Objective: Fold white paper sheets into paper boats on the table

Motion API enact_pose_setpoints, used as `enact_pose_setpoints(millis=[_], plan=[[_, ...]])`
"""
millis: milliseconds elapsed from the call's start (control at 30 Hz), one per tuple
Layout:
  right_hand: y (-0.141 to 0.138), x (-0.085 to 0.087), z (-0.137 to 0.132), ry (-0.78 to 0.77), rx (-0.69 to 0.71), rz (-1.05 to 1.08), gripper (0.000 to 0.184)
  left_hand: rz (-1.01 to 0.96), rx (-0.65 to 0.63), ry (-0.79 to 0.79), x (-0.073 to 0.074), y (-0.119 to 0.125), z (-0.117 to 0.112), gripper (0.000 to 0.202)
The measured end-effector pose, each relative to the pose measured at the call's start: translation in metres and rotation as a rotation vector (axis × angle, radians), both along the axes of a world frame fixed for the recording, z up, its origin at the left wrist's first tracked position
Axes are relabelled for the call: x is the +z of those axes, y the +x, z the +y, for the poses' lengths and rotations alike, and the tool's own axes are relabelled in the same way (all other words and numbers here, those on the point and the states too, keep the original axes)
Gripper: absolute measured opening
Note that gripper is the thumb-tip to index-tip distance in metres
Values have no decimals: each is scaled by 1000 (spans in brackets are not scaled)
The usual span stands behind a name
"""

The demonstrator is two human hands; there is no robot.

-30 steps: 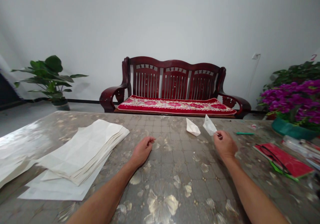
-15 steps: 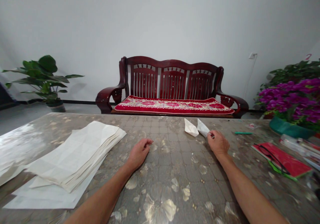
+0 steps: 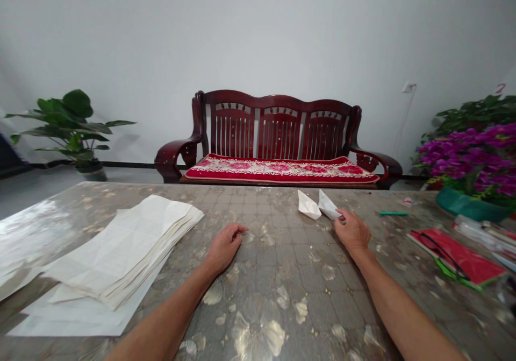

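We look forward and down across a long bench (image 3: 282, 275) topped with glossy clear sheeting over a mottled gold-and-grey pattern. Our right hand (image 3: 352, 231) is near the far edge, with thumb and fingertips (image 3: 342, 219) pinched on the corner of a pointed, folded white paper piece (image 3: 328, 206). That piece has just come to touch a small folded white paper boat (image 3: 308, 205), which sits on the bench to its left; a moment ago a narrow gap lay between them. Our left hand (image 3: 224, 248) rests on the bench, empty, with its fingers loosely curled.

To the left of that hand lies a thick stack of creased cream paper sheets (image 3: 121, 248), with looser white sheets (image 3: 68, 318) spreading beneath it. To the right are a slim green pen (image 3: 393, 213) and a red notebook (image 3: 457, 256) crossed by a thin black cord (image 3: 439, 253). Beyond the bench stands a dark red wooden sofa (image 3: 278, 124) with a red floral cushion (image 3: 280, 170). A leafy green potted plant (image 3: 68, 124) stands to its left, and purple flowers (image 3: 471, 156) in a teal pot (image 3: 463, 209) stand to its right.
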State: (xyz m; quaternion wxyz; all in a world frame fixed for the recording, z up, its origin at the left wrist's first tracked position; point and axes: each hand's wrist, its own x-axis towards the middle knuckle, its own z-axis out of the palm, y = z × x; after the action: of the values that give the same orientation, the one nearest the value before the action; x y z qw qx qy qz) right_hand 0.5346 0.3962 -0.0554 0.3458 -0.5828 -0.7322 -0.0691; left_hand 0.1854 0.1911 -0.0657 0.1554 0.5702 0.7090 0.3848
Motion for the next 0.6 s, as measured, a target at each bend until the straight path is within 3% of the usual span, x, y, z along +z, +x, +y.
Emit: enact_pose_setpoints(millis=[600], plan=[[-2,1,1,-68,-49,-7,39,14,-5,18,-1,-1,1,28]])
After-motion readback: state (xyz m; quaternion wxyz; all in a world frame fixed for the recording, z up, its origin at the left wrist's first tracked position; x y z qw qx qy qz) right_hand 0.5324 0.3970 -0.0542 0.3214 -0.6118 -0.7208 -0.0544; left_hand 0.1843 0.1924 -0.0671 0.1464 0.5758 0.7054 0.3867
